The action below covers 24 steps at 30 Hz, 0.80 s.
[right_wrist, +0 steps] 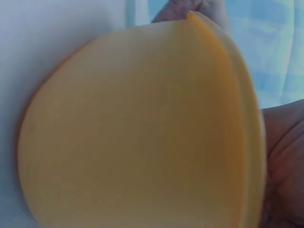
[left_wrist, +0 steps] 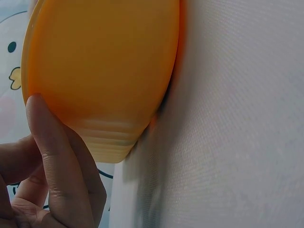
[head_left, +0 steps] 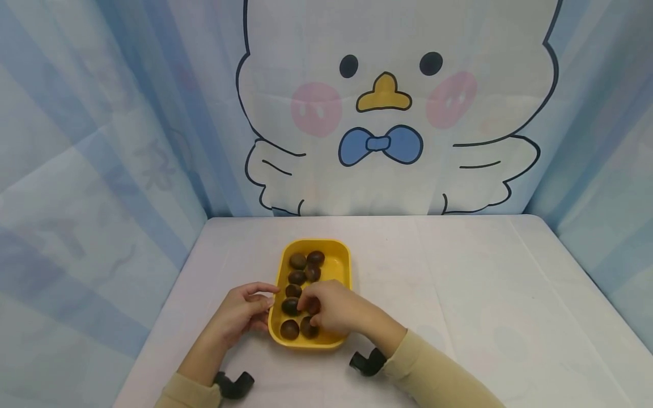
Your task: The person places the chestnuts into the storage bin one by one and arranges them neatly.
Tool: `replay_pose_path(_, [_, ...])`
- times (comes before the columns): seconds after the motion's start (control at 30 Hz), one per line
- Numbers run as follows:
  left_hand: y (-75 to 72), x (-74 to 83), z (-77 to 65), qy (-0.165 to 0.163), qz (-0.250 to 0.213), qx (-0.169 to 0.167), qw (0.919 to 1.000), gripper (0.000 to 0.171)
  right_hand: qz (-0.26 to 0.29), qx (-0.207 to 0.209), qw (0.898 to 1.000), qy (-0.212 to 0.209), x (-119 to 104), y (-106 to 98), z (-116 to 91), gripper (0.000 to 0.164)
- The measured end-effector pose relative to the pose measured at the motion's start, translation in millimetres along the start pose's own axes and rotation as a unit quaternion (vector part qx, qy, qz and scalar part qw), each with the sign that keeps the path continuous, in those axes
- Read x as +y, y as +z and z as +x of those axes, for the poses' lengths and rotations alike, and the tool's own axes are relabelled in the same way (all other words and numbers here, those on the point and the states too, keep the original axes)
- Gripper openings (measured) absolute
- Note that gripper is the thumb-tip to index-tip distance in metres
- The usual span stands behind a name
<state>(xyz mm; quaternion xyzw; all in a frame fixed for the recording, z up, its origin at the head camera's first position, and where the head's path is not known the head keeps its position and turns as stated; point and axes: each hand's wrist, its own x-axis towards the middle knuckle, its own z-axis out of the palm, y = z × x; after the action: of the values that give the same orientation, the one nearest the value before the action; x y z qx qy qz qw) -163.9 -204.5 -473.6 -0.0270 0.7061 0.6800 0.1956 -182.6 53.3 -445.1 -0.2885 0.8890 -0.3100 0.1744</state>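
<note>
A yellow tray (head_left: 336, 266) holds several brown chestnuts (head_left: 298, 260), lined up in two rough columns along its left half. My left hand (head_left: 240, 314) is at the tray's left side, its fingertips against the rim; in the left wrist view a finger (left_wrist: 57, 161) lies along the tray's outer wall (left_wrist: 104, 61). Reaching over the right rim, my right hand (head_left: 334, 306) has its thumb and forefinger curled about a chestnut (head_left: 313, 307) in the right column, which they partly hide. The right wrist view is mostly filled by the tray's outer wall (right_wrist: 133, 128).
The tray stands on a table with a pale cloth (head_left: 459, 294). Behind the table hangs a curtain (head_left: 380, 187) with a cartoon chick, and more curtain (head_left: 76, 226) closes in the sides. A black wrist-worn piece (head_left: 237, 386) sits below each hand.
</note>
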Motion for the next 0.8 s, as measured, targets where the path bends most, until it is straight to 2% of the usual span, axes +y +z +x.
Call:
replay_pose_path(0.3, [0.1,0.1,0.9,-0.011,0.007,0.009,0.9999,0.042,0.058,0.053,0.997,0.015,6.5,-15.3,-1.0,0.022])
replay_pose_path(0.57, [-0.1,1.3,1.7,-0.017,0.008,0.018,0.9997,0.040,0.096,0.112,0.988,0.040,10.0,-27.4,-2.7,0.024])
replay_pose_path(0.67, [-0.6,1.4,2.5,-0.018,0.010,0.018,0.9996,0.039,0.099,0.121,0.987,0.042,11.1,-29.4,-1.7,0.025])
replay_pose_path(0.8, [-0.8,1.5,3.0,-0.018,0.012,0.015,0.9996,0.039,0.109,0.113,0.986,0.049,10.1,-30.3,1.4,0.025])
